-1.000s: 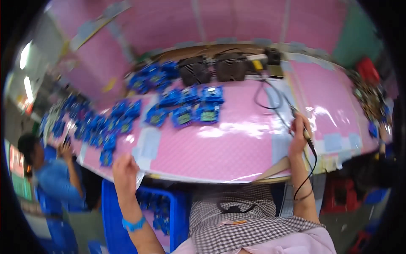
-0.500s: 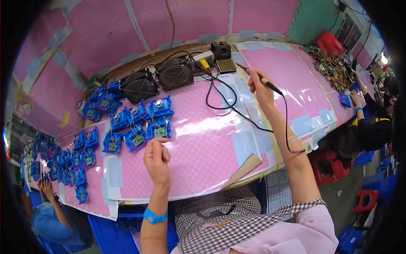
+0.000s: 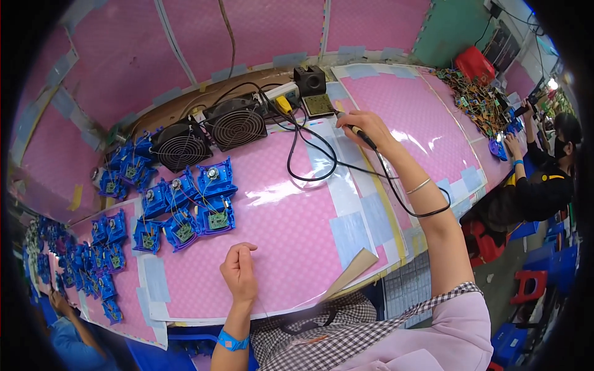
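My right hand [image 3: 365, 128] grips a soldering iron [image 3: 359, 133], reached out over the pink mat [image 3: 284, 222] toward the black iron stand with its sponge [image 3: 317, 93]. The iron's black cord [image 3: 322, 167] loops across the mat and under my forearm. My left hand [image 3: 239, 272] rests near the table's front edge with fingers curled, pinching what looks like a thin wire. Just beyond it lie blue plastic housings with small green circuit boards [image 3: 185, 210].
Two black fans [image 3: 210, 136] stand at the back beside a power strip [image 3: 281, 99]. More blue housings [image 3: 80, 260] fill the left end. A heap of circuit boards [image 3: 479, 99] lies far right, where a person in black [image 3: 544, 179] works. Another person's hand [image 3: 59, 303] shows lower left.
The view swung left to right. My right hand carried the soldering iron from the table's right edge up toward the stand. My left hand came onto the mat, near the blue housings.
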A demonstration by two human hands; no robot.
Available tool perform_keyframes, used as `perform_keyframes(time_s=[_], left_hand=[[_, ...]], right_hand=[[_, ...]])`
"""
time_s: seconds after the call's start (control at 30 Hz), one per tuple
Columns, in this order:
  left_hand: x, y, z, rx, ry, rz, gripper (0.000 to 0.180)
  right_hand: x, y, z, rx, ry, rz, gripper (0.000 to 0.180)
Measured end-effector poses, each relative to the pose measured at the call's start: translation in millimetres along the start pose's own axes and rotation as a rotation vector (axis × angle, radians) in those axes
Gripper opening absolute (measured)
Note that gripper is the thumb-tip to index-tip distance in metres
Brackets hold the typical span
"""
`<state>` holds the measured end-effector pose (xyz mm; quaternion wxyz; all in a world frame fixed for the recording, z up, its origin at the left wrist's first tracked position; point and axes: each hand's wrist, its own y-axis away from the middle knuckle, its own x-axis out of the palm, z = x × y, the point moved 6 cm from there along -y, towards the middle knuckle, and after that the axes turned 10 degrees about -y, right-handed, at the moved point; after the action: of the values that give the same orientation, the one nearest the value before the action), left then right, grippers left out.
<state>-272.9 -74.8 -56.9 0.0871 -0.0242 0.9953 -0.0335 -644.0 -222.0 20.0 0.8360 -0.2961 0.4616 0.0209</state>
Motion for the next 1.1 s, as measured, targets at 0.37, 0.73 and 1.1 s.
perform_keyframes(time_s=[0.37,0.73,1.1], left_hand=[[-1,-3,4,-0.002,-0.074,0.024,0.02],[0,-2,2,0.033,-0.069,0.011,0.021],[4,-4,-7,0.058,-0.088,0.0,0.022]], right_hand=[[-4,6,-34,0.662,-0.921,-0.431,0.018],[39,14,-58,1.0,-1.379,-0.782,0.023],[7,-6,-15,0.456,-0.634,-0.427,0.014]])
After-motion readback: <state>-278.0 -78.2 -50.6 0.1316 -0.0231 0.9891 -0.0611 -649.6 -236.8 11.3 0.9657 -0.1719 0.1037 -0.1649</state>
